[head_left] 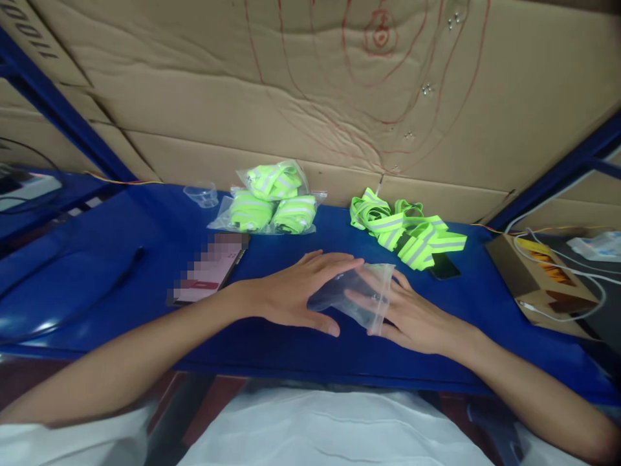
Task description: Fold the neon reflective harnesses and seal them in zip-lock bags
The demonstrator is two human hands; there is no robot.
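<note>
A clear plastic zip bag (371, 317) is between my two hands, above the front of the blue table. The fingers of my right hand (420, 317) reach into its mouth and show through the film, spread apart, carrying the bag. My left hand (286, 291) curves around the bag's other end, thumb well apart from the fingers, fingertips at its upper edge. Whether they press on the film is hard to see. Behind them sit several bagged neon-yellow reflective straps (252, 210). Loose reflective straps (407, 230) lie in a heap to the right.
A phone with a lit screen (213, 268) lies left of my left hand. A dark phone (444, 266) is partly under the loose straps. An open cardboard box (538, 285) and white cables stand at the right; a clear cup (201, 194) is at the back left. Cardboard walls the rear.
</note>
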